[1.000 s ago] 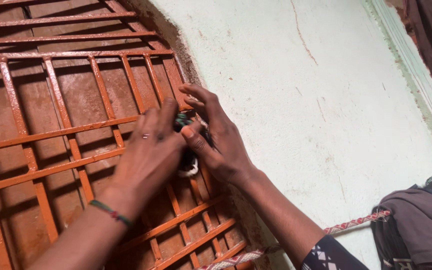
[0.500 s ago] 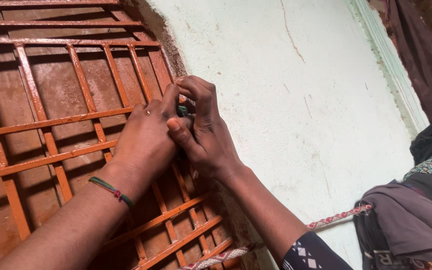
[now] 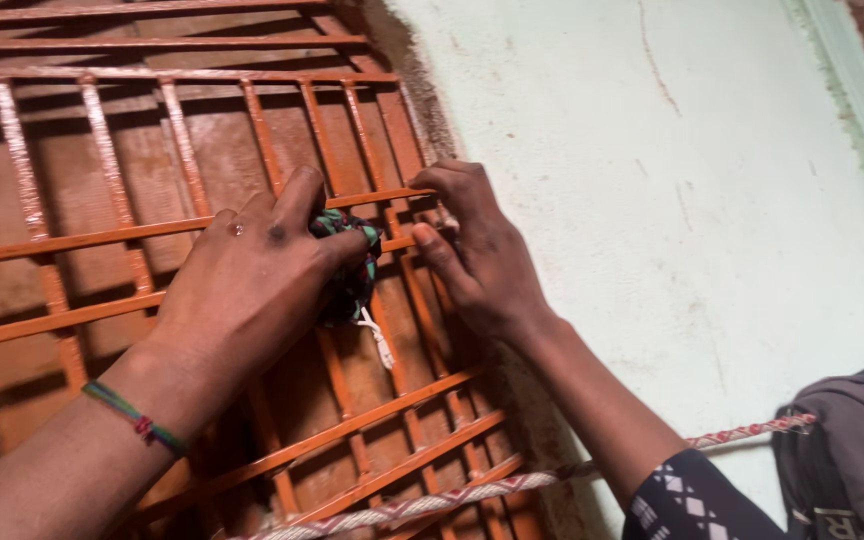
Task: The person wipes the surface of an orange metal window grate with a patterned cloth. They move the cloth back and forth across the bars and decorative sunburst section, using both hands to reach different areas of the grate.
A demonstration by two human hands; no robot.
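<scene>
Head view. An orange-painted metal grille (image 3: 102, 240) is seen filling the left of the frame, set against a rusty brown panel behind it. To its right a pale green plastered wall (image 3: 652, 200) is noted, cracked and stained.

The left hand (image 3: 252, 275) is laid against the grille, fingers curled closed and the thumb pressed onto a dark knotted bundle of cord (image 3: 350, 265) with green and pink flecks. The bundle is located at the grille's right side, on a vertical bar just below a horizontal bar, and is pinched between the left thumb and fingers. A short white cord end (image 3: 379, 340) is seen hanging down from beneath the bundle. A green and red thread bracelet (image 3: 137, 420) is worn on the left wrist.

The right hand (image 3: 482, 255) is placed just beside the bundle, on its right. Its fingers are bent and closed around the grille's bars near the frame edge; whether any cord is gripped beneath them cannot be told. A dark sleeve with white patterning (image 3: 687, 500) is visible on the right forearm.

A braided pink and white rope (image 3: 472, 495) is recorded running across the bottom of the frame, from the grille's lower edge toward a heap of dark grey cloth (image 3: 852, 450) at the lower right.
</scene>
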